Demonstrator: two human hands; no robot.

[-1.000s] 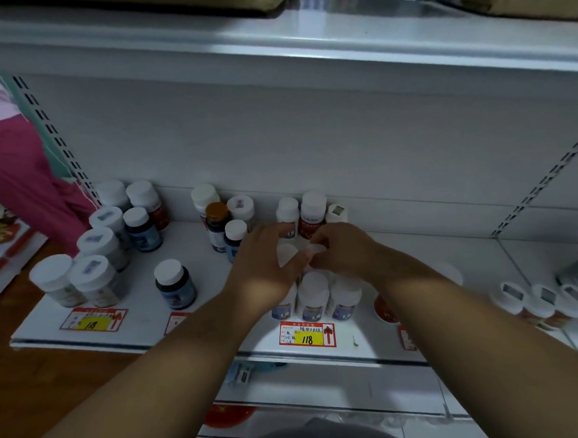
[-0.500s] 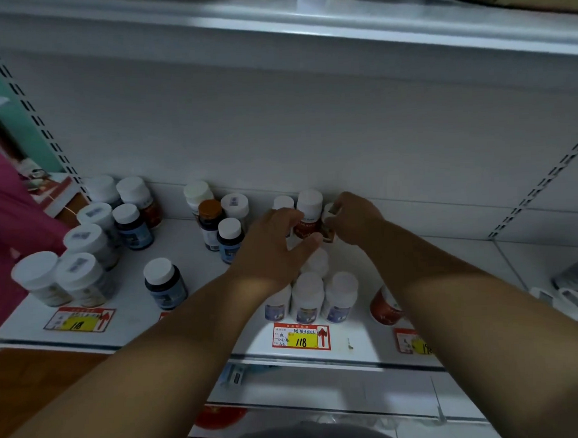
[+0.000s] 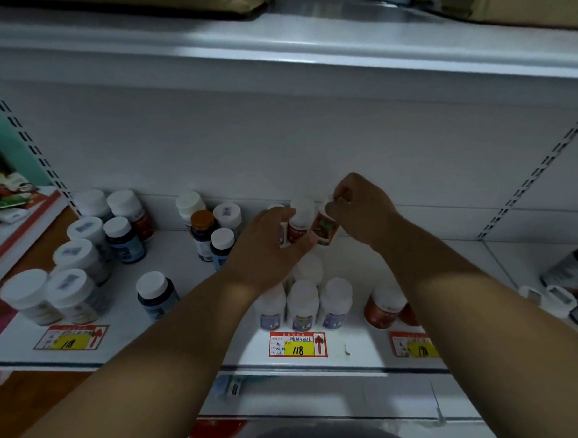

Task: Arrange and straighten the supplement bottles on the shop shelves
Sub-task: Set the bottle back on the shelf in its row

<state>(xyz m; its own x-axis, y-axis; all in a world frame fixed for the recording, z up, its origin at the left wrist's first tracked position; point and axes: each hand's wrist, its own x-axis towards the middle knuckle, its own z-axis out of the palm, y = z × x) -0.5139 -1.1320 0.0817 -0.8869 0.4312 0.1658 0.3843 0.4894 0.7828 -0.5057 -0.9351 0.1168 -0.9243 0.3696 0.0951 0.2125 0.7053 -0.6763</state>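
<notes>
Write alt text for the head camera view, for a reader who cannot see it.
Two bare hands work at the back of a white metal shop shelf: the right hand pinches a tilted white-capped bottle with a red-brown label, while the left hand reaches around a neighbouring upright red-labelled bottle. More white-capped supplement bottles stand around.

Both hands (image 3: 269, 249) seemingly curled forward.

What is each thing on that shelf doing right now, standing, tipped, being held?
Right hand: pinches the tilted red-label bottle by its cap.
Left hand: fingers curled around the upright red-label bottle.
Three white bottles: upright, in a row at the front.
Brown-capped bottle: upright, cap on.
Dark bottle: upright, standing apart.
Price tag: flat on the shelf.
</notes>
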